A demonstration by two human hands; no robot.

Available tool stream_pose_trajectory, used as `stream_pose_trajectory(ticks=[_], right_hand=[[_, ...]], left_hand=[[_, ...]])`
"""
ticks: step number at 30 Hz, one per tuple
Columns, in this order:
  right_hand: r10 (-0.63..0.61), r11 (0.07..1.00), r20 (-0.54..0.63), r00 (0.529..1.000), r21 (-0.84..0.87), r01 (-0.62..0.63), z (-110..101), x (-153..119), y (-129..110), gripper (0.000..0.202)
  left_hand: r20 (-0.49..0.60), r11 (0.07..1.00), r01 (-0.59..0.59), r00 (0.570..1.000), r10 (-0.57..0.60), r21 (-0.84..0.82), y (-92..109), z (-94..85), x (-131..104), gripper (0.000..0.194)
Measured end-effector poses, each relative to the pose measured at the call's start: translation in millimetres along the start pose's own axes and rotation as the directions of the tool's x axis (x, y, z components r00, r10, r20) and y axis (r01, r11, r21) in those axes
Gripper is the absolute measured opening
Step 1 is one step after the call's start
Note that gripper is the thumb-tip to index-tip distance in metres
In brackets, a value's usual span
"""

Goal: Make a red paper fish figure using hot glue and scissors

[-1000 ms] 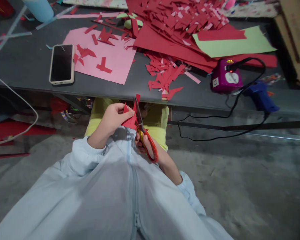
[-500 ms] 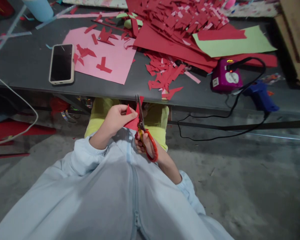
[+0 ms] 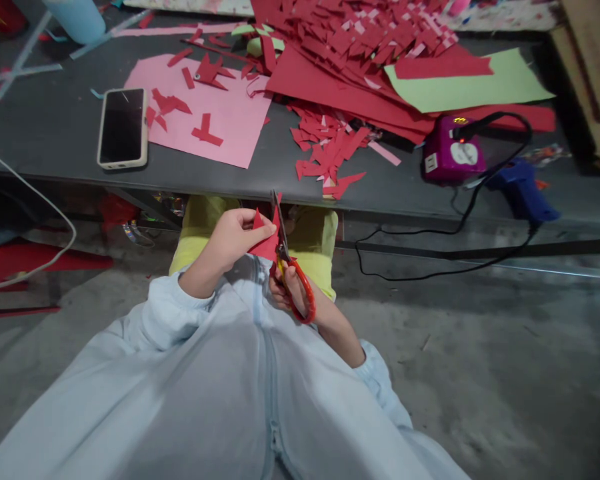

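Observation:
Over my lap, just off the table's front edge, my left hand (image 3: 233,240) pinches a piece of red paper (image 3: 264,244) between thumb and fingers. My right hand (image 3: 291,287) is wrapped round the red and yellow handles of the scissors (image 3: 304,293). The scissor blades point away from me and lie along the right side of the red paper, nearly closed. Red paper scraps (image 3: 330,150) lie on the table beyond my hands. More red cut pieces rest on a pink sheet (image 3: 225,127) to the left of them.
A phone (image 3: 123,127) lies on the dark table (image 3: 200,181) at the left. Towards the right are a purple box (image 3: 445,160), a blue glue gun (image 3: 523,190) with a hanging black cable, a green sheet (image 3: 480,90) and cardboard (image 3: 590,87). Piled red paper (image 3: 360,40) fills the back.
The scissor blades have closed a little against the red paper. Both hands have stayed almost in place, with their holds unchanged.

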State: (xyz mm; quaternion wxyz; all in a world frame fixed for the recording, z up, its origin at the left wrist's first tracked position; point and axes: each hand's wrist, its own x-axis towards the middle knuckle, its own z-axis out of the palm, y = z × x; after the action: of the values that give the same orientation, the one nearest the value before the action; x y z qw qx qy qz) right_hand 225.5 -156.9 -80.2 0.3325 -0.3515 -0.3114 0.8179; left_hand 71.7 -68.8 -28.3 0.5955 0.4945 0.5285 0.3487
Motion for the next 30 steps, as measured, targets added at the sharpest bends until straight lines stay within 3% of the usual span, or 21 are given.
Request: stream_pose_trajectory(ticks=[5,14,25,28,30], right_hand=[[-0.016,1.0,-0.029,0.999,0.01,0.016,-1.7,-0.3,-1.0,0.059],[-0.038,0.999,-0.193,0.98,-0.015,0.036,-19.1,1.7,-8.1,0.058],[-0.154,0.988,-0.322,0.934,-0.067,0.14,-15.2,-1.4,-34.1,0.049],[-0.156,0.988,-0.342,0.927,-0.06,0.144,-17.0,-2.1,-37.8,0.047],[-0.164,0.986,-0.347,0.923,-0.05,0.157,-17.9,-1.3,-37.6,0.047]], left_hand=[[-0.015,1.0,-0.002,1.0,0.001,-0.019,-0.5,-1.8,0.7,0.021],[-0.066,0.989,-0.029,0.998,0.02,-0.147,-0.6,-12.8,1.5,0.031],[0.008,0.998,-0.049,0.999,0.049,-0.048,0.5,-20.5,-2.3,0.037],[-0.033,0.985,-0.167,0.985,0.169,0.046,-1.9,-20.9,-3.3,0.029],[-0.059,0.917,-0.365,0.924,0.378,0.158,-3.3,-21.7,-3.6,0.014]])
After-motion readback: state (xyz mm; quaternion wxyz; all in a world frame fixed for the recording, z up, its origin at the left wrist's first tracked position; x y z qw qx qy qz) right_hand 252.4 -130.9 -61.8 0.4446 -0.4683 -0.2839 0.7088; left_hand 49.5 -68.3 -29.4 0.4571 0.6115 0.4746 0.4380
